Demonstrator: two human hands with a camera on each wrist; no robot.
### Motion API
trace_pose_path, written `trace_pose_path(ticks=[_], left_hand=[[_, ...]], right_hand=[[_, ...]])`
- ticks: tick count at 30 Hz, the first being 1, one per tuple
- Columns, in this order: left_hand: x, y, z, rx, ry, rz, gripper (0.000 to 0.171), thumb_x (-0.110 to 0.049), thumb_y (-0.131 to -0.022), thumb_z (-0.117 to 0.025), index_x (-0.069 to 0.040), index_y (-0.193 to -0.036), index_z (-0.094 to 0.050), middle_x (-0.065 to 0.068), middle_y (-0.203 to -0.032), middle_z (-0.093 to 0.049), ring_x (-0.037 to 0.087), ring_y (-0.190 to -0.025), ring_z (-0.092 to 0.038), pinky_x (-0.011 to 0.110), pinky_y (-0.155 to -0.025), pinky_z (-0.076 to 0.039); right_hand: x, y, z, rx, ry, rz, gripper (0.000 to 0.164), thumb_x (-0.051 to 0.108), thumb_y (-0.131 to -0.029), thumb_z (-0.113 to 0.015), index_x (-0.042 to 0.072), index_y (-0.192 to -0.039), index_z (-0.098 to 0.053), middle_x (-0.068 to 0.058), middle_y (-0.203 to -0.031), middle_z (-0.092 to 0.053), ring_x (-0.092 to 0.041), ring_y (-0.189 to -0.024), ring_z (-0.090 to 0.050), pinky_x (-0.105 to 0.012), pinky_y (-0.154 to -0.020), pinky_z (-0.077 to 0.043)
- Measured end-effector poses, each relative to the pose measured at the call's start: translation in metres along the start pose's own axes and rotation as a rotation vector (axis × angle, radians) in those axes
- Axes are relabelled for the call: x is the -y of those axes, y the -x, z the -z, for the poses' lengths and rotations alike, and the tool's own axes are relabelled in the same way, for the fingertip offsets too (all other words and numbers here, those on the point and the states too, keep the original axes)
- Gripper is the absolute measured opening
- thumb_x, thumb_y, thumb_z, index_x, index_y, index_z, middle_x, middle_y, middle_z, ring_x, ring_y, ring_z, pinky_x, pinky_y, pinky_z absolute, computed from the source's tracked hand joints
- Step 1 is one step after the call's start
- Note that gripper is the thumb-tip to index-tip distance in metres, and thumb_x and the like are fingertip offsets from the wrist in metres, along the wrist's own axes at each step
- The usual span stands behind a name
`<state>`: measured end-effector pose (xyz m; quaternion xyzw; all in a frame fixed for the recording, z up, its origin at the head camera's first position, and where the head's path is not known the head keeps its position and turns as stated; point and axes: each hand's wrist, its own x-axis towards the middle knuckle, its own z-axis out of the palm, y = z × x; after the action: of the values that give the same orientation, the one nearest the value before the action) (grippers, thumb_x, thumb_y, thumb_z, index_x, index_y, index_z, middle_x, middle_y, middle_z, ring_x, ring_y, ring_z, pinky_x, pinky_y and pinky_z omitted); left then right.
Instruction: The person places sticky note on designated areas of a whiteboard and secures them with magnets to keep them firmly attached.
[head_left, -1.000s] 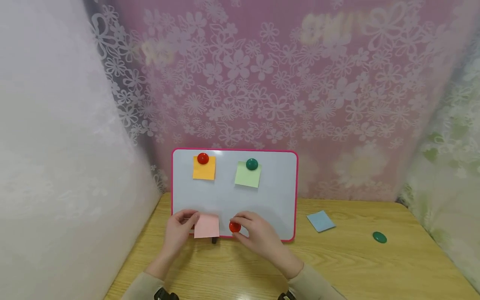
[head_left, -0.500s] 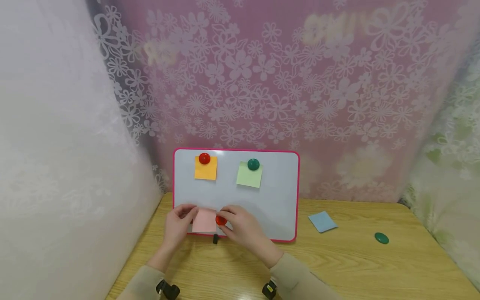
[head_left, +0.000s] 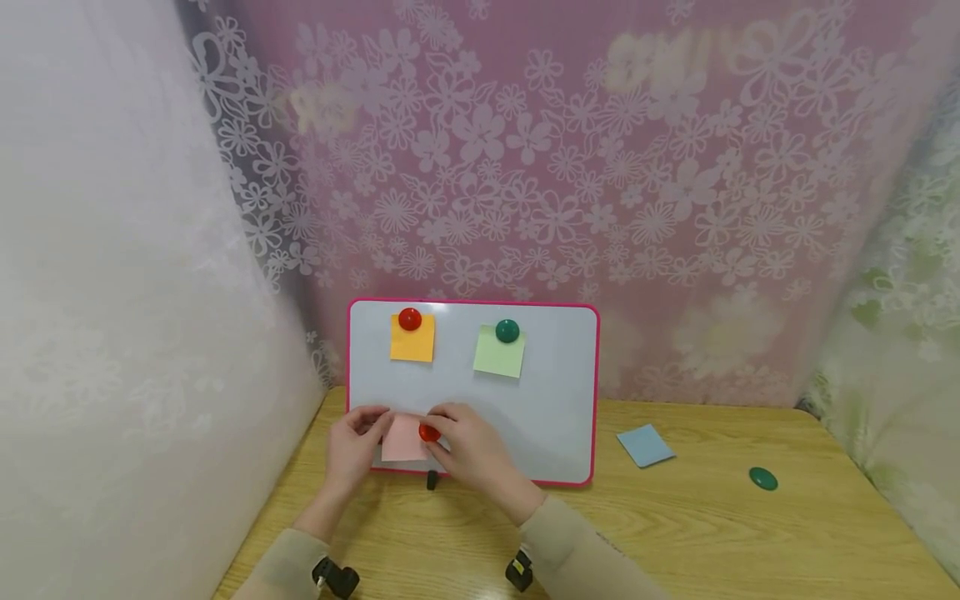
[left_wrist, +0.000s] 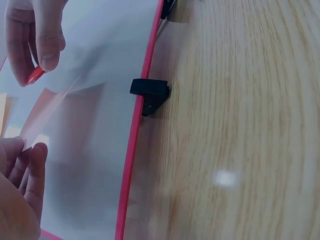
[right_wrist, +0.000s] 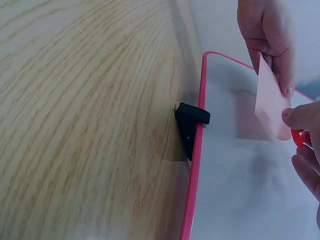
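Observation:
A pink sticky note (head_left: 402,439) is pinched by its left edge in my left hand (head_left: 352,446), at the lower left of a pink-framed whiteboard (head_left: 555,392). In the left wrist view the note (left_wrist: 42,112) stands off the board and its shadow falls on the surface. My right hand (head_left: 471,446) holds a round red magnet (head_left: 428,432) between thumb and fingers, at the note's upper right corner. In the right wrist view that magnet (right_wrist: 299,136) shows beside the note (right_wrist: 270,102), partly covered by the fingers.
Higher on the board, a red magnet (head_left: 409,318) holds an orange note (head_left: 412,342) and a green magnet (head_left: 507,331) a light green note (head_left: 498,354). A blue note (head_left: 646,446) and a green magnet (head_left: 763,478) lie on the table. A black clip (left_wrist: 150,90) grips the board's lower edge.
My right hand has moved left with the red magnet, from beside the pink note to its upper right corner. The pink note has risen slightly in my left hand.

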<state>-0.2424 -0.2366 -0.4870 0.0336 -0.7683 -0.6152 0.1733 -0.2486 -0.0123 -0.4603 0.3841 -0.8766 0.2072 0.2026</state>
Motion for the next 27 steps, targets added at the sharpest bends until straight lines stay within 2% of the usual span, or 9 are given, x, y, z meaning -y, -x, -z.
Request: trace_pose_path(ticks=[5,11,21,27], left_hand=[[0.0,-0.001,0.001,0.005,0.004,0.003,0.02,-0.019,-0.099,-0.081,-0.001,-0.109,-0.079,0.012,-0.091,-0.074,0.017,-0.078,-0.066,0.024,-0.065,-0.056],[0.002,0.0,0.001,0.007,-0.009,0.008,0.021,-0.019,-0.099,-0.081,-0.001,-0.109,-0.079,0.013,-0.093,-0.076,0.017,-0.079,-0.067,0.023,-0.066,-0.055],[0.002,-0.001,0.002,-0.019,-0.029,0.002,0.02,-0.02,-0.099,-0.081,-0.002,-0.108,-0.08,0.009,-0.092,-0.077,0.015,-0.08,-0.068,0.023,-0.066,-0.056],[0.003,-0.002,0.003,-0.008,-0.038,-0.006,0.022,-0.02,-0.1,-0.08,0.0,-0.109,-0.079,0.012,-0.094,-0.077,0.015,-0.081,-0.068,0.023,-0.066,-0.056]], right_hand=[[0.001,-0.002,-0.002,-0.016,0.004,0.01,0.038,0.022,-0.093,-0.087,0.012,-0.128,-0.078,0.0,-0.12,-0.071,-0.017,-0.11,-0.064,-0.026,-0.098,-0.055],[0.002,-0.007,-0.006,0.005,0.013,0.027,0.037,0.022,-0.095,-0.085,0.012,-0.13,-0.077,-0.001,-0.121,-0.071,-0.018,-0.113,-0.064,-0.026,-0.101,-0.054],[0.005,-0.012,-0.008,-0.014,0.044,0.041,0.037,0.025,-0.095,-0.085,0.013,-0.129,-0.077,0.0,-0.12,-0.071,-0.017,-0.112,-0.065,-0.025,-0.101,-0.053],[0.004,-0.016,-0.011,-0.012,0.062,0.045,0.034,0.025,-0.095,-0.085,0.014,-0.127,-0.079,0.001,-0.119,-0.071,-0.015,-0.112,-0.063,-0.023,-0.101,-0.053]])
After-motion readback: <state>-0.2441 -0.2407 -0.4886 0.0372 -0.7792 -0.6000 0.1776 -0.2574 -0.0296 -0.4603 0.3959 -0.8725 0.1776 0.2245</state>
